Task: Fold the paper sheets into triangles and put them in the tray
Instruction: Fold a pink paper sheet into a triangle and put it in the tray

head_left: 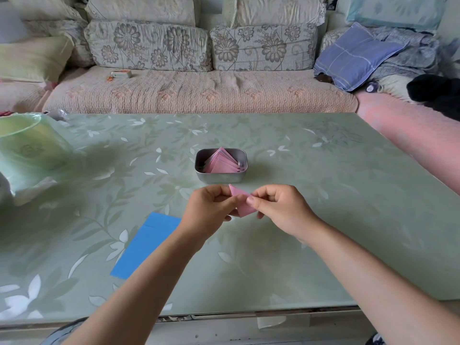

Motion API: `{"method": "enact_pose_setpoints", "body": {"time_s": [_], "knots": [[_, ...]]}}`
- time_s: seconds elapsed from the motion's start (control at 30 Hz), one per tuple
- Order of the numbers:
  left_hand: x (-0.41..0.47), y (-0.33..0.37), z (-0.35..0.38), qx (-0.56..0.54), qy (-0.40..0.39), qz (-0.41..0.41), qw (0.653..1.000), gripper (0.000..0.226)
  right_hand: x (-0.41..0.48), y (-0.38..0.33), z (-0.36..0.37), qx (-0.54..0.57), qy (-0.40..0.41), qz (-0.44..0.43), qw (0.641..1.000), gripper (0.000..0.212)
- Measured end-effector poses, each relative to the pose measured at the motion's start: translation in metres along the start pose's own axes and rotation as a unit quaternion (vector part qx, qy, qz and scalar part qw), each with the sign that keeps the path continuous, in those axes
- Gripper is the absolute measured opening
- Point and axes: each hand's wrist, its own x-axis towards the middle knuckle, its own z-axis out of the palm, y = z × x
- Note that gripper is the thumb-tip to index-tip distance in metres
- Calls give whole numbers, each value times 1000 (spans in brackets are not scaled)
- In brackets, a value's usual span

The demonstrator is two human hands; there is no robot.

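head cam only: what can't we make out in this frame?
- Pink paper: head view, both hands, left and right, cover most of it; fold state unclear.
- Tray: pink triangles overlap; count unreadable.
- Blue sheet: left forearm hides its right side.
- Small box on the sofa: too small to identify.

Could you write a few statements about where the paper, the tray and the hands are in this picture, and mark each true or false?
1. Both hands, left hand and right hand, hold the pink paper above the table. True.
2. The metal tray is empty. False: it holds a stack of folded pink triangles.
3. The blue sheet lies flat on the table, partly under the left forearm. True.
4. The tray sits nearer the person than the hands. False: it sits beyond them, toward the sofa.
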Motion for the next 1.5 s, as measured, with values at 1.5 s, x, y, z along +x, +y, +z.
{"method": "enact_pose_setpoints", "body": {"time_s": [1.5], "knots": [[4, -23, 4, 392, -25, 174, 903, 13, 3, 18, -4, -403, -20, -79, 912, 30]]}}
